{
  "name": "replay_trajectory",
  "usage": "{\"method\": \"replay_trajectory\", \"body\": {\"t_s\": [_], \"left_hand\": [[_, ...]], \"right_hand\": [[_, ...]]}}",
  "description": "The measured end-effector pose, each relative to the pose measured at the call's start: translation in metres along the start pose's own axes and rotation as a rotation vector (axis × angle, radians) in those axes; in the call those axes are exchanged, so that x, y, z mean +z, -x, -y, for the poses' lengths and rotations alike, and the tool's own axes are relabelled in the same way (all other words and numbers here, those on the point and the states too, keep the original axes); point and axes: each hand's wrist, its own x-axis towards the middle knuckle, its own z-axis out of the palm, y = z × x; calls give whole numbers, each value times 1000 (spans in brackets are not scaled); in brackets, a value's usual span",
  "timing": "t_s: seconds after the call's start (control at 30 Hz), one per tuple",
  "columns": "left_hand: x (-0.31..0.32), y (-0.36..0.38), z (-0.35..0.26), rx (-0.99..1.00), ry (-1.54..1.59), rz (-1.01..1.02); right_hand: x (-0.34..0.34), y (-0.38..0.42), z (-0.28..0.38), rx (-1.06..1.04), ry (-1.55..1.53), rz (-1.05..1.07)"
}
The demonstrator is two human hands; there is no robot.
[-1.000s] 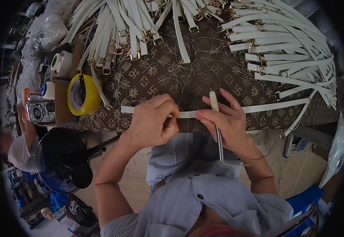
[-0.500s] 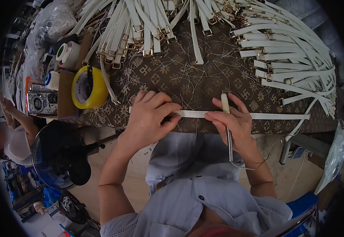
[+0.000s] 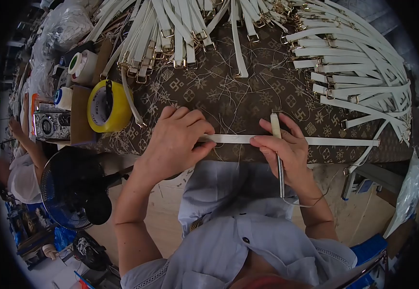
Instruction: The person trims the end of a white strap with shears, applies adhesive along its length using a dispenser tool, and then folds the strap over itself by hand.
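Observation:
A narrow white strap [image 3: 236, 139] lies stretched from side to side near the front edge of the patterned brown cloth. Thumb and fingers of my left hand [image 3: 176, 142] pinch the strap; its left end is hidden beneath the hand. My right hand [image 3: 289, 149] holds the strap between thumb and fingertip. That same hand also grips a pen-shaped tool [image 3: 280, 168], with a cream upper part and a metal shaft pointing toward me. From the tool's lower end runs a thin cord or wire. Loose threads [image 3: 228, 96] are scattered on the cloth around both hands.
Bundles of white buckled straps [image 3: 185, 33] lie at the back, and more straps [image 3: 354, 77] fan out at right. Yellow tape [image 3: 92, 111], a cardboard box [image 3: 79, 106] and thread spools [image 3: 88, 67] stand at left. A black fan [image 3: 74, 188] and another person [image 3: 24, 178] are beyond.
My left hand has shifted slightly left along the strap. My right hand, with the tool, has hardly moved. The person at the far left has moved an arm.

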Motion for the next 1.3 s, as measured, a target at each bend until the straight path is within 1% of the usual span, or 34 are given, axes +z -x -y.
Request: {"method": "replay_trajectory", "body": {"t_s": [0.27,0.47,0.7,0.77,0.87,1.0,1.2,1.3], "left_hand": [[6,3,0,-57,74,6],[12,7,-3,-43,99,-71],[14,8,-3,-28,85,-72],[18,8,-4,-31,33,-155],[21,4,-11,-20,13,-198],[26,-4,-18,9,-5,-204],[30,-7,-18,27,2,-160],[34,-8,-18,56,10,-182]], "right_hand": [[2,3,-2,-24,3,-54],[3,4,-2,-24,-7,-66],[3,4,-2,-16,13,-50],[3,3,-2,-16,17,-48],[4,4,-3,-16,20,-44],[4,4,-4,-18,14,-44],[2,3,-2,-31,19,-27],[2,3,-2,-41,21,-40]]}}
